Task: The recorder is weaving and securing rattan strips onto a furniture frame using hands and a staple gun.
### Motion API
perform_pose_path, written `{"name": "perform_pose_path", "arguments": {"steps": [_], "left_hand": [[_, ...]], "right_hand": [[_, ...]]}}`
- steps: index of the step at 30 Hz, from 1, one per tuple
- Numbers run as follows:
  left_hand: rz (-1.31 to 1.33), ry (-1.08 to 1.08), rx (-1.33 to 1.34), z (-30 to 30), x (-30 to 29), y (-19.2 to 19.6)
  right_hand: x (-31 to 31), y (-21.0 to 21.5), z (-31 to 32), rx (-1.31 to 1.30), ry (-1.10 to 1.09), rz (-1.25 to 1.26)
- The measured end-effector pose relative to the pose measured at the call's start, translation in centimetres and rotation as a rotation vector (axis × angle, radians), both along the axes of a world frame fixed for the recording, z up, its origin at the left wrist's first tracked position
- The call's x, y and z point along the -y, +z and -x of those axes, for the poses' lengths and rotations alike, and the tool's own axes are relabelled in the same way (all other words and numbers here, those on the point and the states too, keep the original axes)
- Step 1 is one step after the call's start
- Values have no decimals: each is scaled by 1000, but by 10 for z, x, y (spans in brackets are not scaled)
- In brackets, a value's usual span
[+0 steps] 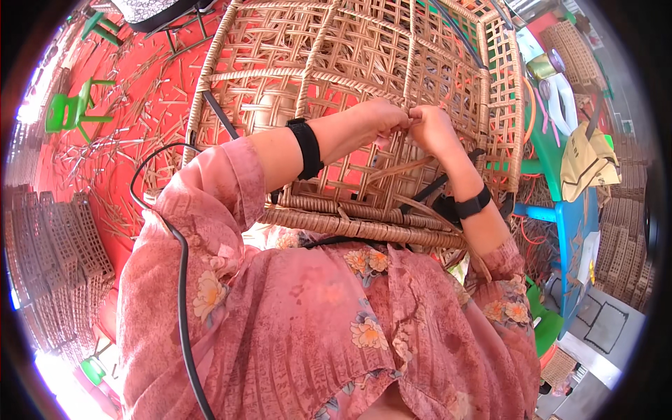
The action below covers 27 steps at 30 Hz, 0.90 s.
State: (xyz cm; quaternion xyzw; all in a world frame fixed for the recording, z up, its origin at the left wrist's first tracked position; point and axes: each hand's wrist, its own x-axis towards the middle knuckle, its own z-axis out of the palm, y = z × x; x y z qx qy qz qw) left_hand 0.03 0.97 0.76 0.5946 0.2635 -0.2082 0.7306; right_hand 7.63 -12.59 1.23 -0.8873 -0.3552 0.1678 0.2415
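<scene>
A large woven wicker frame (308, 73), tan and open-meshed with thick wrapped ribs, leans in front of me, its near rolled edge against my body. My left hand (383, 119) and my right hand (432, 130) meet over one of its upright ribs, right of the middle. Both are closed in a pinch, fingertips nearly touching. Whatever lies between the fingertips is too small and covered to make out. A loose flat wicker strip (400, 169) slants across the mesh below my right hand. Black bands circle both of my forearms.
Cut strips (150, 112) litter the red floor at left, near a green plastic chair (70, 110). At right stand a blue table (575, 245) and a green surface with a beige bag (586, 164) and tape rolls. Stacked woven panels (59, 245) line the left side. A black cable (183, 294) runs down my left side.
</scene>
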Motion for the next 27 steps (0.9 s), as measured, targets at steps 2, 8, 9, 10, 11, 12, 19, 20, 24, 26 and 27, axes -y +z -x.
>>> {"name": "perform_pose_path", "arguments": {"steps": [2, 8, 9, 10, 11, 12, 19, 20, 24, 26, 27], "left_hand": [[-9, 5, 4, 0, 0, 0], [-2, 2, -2, 2, 1, 7], [-3, 8, -5, 2, 1, 5], [-3, 13, -8, 2, 1, 4], [-4, 19, -11, 2, 1, 2], [-1, 26, -11, 1, 1, 2], [-148, -110, 39, -6, -5, -1], [-228, -192, 72, -6, -7, -2], [-444, -353, 173, -4, -6, 11], [-301, -220, 192, 6, 1, 17], [-262, -138, 171, 6, 1, 15]], "right_hand": [[-4, 8, 2, -228, -120, 41], [-2, 8, 7, 122, 1, 27], [-4, 12, 8, 76, -3, 50], [-6, 18, 10, 30, -6, 74], [-8, 22, 11, -16, -9, 98], [-7, 20, 7, -219, -73, 58], [-2, 23, 0, -990, -289, -167], [-3, 24, 1, -1037, -278, -188], [1, 20, -4, -1106, -305, -206], [1, 21, -4, -1105, -291, -192], [0, 21, -4, -1121, -294, -208]]}}
